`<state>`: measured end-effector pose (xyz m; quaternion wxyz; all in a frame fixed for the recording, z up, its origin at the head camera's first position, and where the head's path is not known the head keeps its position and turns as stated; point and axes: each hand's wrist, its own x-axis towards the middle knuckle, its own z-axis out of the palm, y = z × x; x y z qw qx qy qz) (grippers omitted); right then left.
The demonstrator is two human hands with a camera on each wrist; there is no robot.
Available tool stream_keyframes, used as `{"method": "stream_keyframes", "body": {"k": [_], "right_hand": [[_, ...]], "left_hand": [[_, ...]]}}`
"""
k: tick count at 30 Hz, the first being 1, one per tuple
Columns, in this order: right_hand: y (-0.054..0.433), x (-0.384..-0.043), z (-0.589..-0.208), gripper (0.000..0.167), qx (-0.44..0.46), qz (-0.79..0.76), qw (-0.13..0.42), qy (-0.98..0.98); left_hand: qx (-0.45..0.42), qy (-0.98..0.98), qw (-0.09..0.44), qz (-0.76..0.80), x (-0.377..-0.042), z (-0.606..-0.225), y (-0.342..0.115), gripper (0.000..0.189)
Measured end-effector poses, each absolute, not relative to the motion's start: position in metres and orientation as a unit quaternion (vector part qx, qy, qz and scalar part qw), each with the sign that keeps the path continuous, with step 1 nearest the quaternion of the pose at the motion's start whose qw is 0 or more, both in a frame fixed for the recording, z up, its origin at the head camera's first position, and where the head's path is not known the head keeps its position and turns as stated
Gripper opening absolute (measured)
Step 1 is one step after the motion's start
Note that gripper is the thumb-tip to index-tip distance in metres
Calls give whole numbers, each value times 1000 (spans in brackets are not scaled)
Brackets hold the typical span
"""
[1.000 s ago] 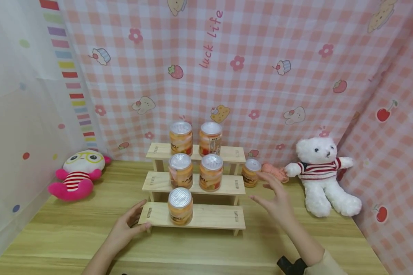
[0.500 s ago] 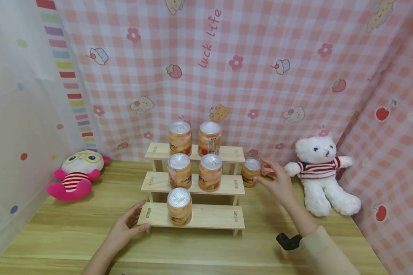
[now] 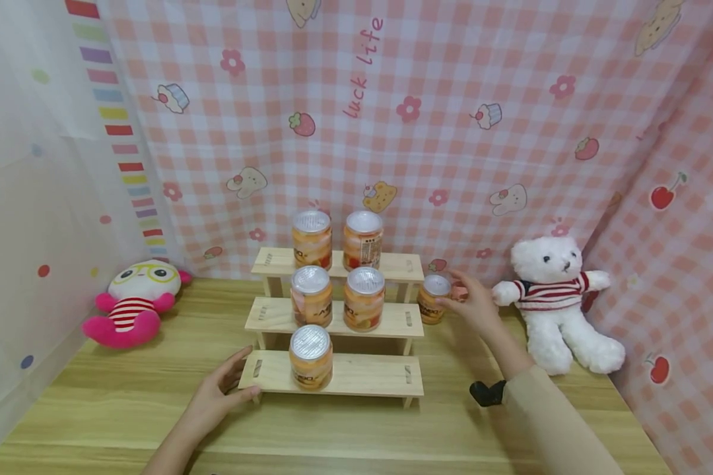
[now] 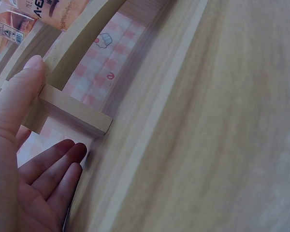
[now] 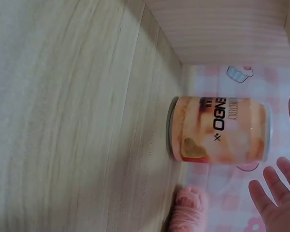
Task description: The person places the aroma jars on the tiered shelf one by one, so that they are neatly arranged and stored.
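Observation:
A three-step wooden display stand [image 3: 368, 373] bears several orange cans with silver lids: two on the top step, two on the middle, and one can [image 3: 311, 363] on the lowest. My left hand [image 3: 214, 396] holds the lowest step's left end, thumb at the front edge and index finger at the back corner; its other fingers [image 4: 53, 174] extend loosely below. Right of the stand, another orange can [image 3: 432, 302] stands upright on the table. Around that can's lid end, my right hand [image 3: 474, 307] spreads its thumb and fingers, apart from the can in the right wrist view.
A pink yarn-like bundle [image 5: 189, 210] lies beside the lone can. Farther right sits a white teddy bear [image 3: 549, 316]; a pink plush toy [image 3: 133, 303] lies at the left. Checked curtain [image 3: 416, 152] hangs behind the wooden table [image 3: 333, 435].
My right hand has moved from in front of the lone can to its right side, the forearm reaching farther in. The left hand and all the cans keep their places.

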<state>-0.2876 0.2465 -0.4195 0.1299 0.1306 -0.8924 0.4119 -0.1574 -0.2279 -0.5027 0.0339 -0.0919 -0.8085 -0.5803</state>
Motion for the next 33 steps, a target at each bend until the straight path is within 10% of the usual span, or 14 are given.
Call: {"method": "stream_keyframes", "body": {"k": [17, 33], "right_hand": [[244, -306, -429, 68, 129, 467, 36, -874], [243, -311, -439, 64, 111, 436, 64, -891]], "left_hand": [[-89, -817, 31, -569, -158, -504, -229, 76], [-75, -819, 28, -568, -160, -508, -230, 77]]}}
